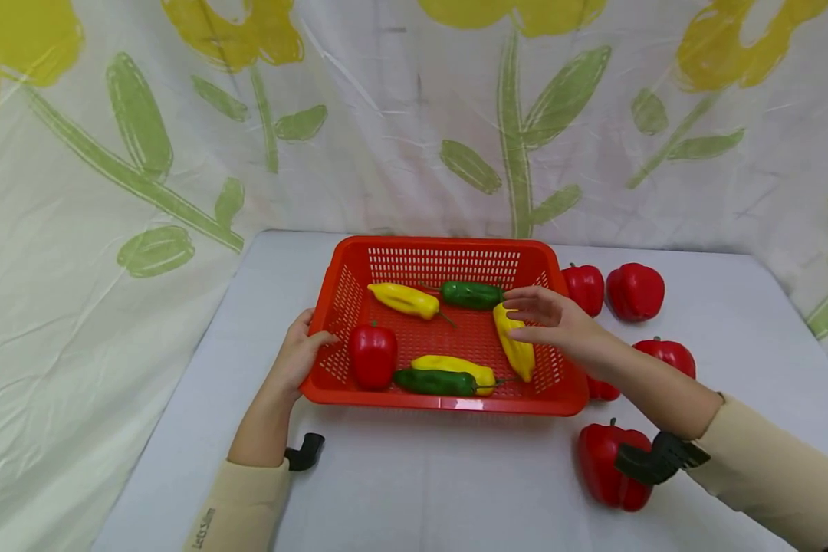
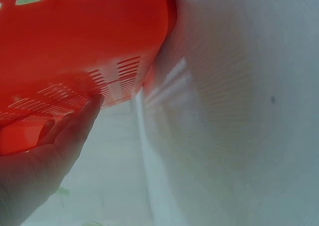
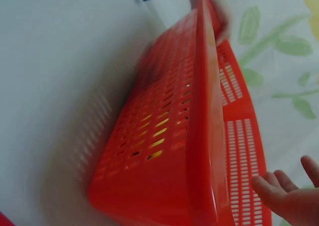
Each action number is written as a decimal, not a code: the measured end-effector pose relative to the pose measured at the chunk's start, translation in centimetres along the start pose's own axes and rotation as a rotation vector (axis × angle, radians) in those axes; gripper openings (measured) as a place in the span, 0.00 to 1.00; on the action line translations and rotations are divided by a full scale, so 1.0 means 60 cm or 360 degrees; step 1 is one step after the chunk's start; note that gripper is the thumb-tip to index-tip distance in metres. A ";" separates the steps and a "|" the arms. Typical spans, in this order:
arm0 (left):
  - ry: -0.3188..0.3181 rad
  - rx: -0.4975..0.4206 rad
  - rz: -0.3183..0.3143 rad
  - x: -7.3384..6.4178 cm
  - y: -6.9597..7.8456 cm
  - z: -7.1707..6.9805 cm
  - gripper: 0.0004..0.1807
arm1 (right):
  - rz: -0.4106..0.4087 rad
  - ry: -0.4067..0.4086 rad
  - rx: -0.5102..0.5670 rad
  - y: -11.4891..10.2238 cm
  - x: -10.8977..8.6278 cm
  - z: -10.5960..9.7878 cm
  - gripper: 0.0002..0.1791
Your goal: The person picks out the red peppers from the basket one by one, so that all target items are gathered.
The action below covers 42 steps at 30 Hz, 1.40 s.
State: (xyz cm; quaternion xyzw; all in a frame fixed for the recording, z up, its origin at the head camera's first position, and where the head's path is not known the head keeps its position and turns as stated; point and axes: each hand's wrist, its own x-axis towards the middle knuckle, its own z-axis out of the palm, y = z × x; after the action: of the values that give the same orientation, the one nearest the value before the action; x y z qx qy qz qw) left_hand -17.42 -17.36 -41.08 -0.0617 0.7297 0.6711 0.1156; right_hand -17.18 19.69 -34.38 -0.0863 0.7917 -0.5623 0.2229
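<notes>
A red plastic basket [image 1: 441, 402] with slotted walls stands in the middle of the table. My left hand [image 1: 298, 354] grips its left rim, thumb over the inside and fingers against the outer wall [image 2: 75, 118]. Above the basket's right part hovers my right hand [image 1: 559, 322], fingers spread and holding nothing. Just below those fingers lies a yellow pepper [image 1: 514, 349]. Beside it, at the back, is a green pepper [image 1: 471, 294]. A second yellow pepper [image 1: 402, 299] lies back left, a red bell pepper [image 1: 373, 356] front left. Along the front, a green pepper [image 1: 436, 382] lies against another yellow one [image 1: 448, 363].
Right of the basket several red bell peppers sit on the white table [image 1: 386, 475]: two at the back [image 1: 635, 291], others near the right forearm, one at the front [image 1: 614, 475]. Behind hangs a flower-printed curtain [image 1: 386, 153].
</notes>
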 end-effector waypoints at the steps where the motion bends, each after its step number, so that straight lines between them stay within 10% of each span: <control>1: -0.0003 -0.0002 0.0006 0.000 0.000 0.000 0.25 | 0.0018 -0.0010 0.0016 -0.001 0.002 0.001 0.34; 20: 0.0002 0.0008 -0.0011 0.000 -0.002 0.000 0.25 | 0.0345 -0.0248 0.0435 -0.043 0.076 0.041 0.32; 42: 0.0009 -0.0026 -0.0036 0.001 0.003 0.002 0.25 | 0.0502 -0.0305 0.0484 -0.056 0.168 0.133 0.35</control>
State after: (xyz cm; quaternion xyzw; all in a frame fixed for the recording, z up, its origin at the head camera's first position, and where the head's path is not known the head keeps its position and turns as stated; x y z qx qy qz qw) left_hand -17.49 -17.22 -40.92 -0.0727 0.7238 0.6755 0.1206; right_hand -22.89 7.80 -35.96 0.0199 0.6768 -0.6224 0.3926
